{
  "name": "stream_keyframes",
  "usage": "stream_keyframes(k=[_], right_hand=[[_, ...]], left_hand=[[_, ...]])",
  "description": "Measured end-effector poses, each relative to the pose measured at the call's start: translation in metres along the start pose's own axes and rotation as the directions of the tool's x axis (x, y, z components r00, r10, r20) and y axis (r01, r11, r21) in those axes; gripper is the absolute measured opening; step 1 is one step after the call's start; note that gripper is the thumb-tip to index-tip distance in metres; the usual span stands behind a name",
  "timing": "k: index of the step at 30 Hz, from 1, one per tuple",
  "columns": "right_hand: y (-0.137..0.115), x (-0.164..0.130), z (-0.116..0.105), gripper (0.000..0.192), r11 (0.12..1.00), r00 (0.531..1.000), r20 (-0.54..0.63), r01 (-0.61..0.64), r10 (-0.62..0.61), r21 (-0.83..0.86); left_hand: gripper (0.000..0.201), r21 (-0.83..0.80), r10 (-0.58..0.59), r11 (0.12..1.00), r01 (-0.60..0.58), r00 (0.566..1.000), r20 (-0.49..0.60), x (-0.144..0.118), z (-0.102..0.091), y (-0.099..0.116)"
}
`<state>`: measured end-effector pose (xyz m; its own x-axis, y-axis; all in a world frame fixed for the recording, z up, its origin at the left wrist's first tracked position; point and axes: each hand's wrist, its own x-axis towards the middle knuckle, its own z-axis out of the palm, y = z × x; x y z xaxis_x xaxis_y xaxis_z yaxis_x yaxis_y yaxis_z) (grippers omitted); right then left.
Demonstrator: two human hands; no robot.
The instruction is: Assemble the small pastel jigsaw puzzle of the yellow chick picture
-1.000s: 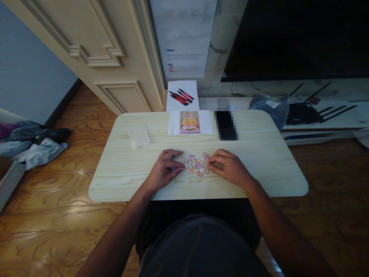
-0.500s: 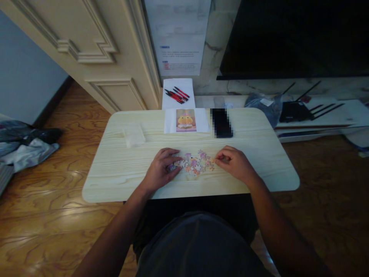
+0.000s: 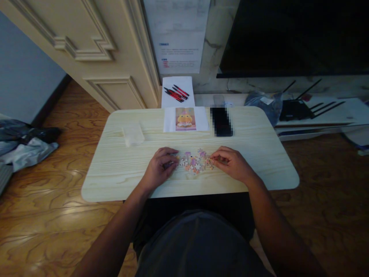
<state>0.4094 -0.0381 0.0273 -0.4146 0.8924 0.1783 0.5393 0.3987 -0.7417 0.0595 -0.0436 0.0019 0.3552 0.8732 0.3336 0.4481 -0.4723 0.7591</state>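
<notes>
Small interlocking jigsaw pieces, knobbed and notched in outline, lie in a loose pile at the middle of the table near its front edge; their faces are white, orange, pink and lilac. Behind them is a white paper sheet bearing a printed picture of a yellow figure, with a smartphone, pixelated, just to its right. A translucent, creased plastic pouch lies at the left.

The table has a pale wood-grain top with rounded corners. Beyond it are red-and-black pens on white paper, a black router with antennas, and a moulded cream panel; the floor is glossy brown wood.

The hands are apart, flanking the pile. The left hand curves inward, thumb beneath bent fingers; the right hand brings thumb and forefinger together at the pile's edge. Whether either grips a piece cannot be told.
</notes>
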Motion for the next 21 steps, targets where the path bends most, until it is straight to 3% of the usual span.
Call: stream_keyframes(k=[12, 17, 21], right_hand=[[-0.006, 0.004, 0.010, 0.009, 1.000, 0.999, -0.038, 0.012, -0.013, -0.016], [-0.011, 0.013, 0.022, 0.012, 0.991, 0.994, 0.009, 0.109, -0.108, -0.076], [-0.014, 0.021, 0.026, 0.021, 0.983, 0.989, 0.052, 0.143, -0.138, -0.116]], left_hand=[[0.008, -0.066, -0.011, 0.998, 0.001, 0.989, -0.149, -0.005, -0.001, -0.006], [0.014, -0.112, -0.087, 0.992, 0.065, 0.975, -0.203, -0.005, 0.001, -0.005], [0.014, -0.173, -0.145, 0.978, 0.113, 0.972, -0.184, -0.005, 0.002, -0.004]])
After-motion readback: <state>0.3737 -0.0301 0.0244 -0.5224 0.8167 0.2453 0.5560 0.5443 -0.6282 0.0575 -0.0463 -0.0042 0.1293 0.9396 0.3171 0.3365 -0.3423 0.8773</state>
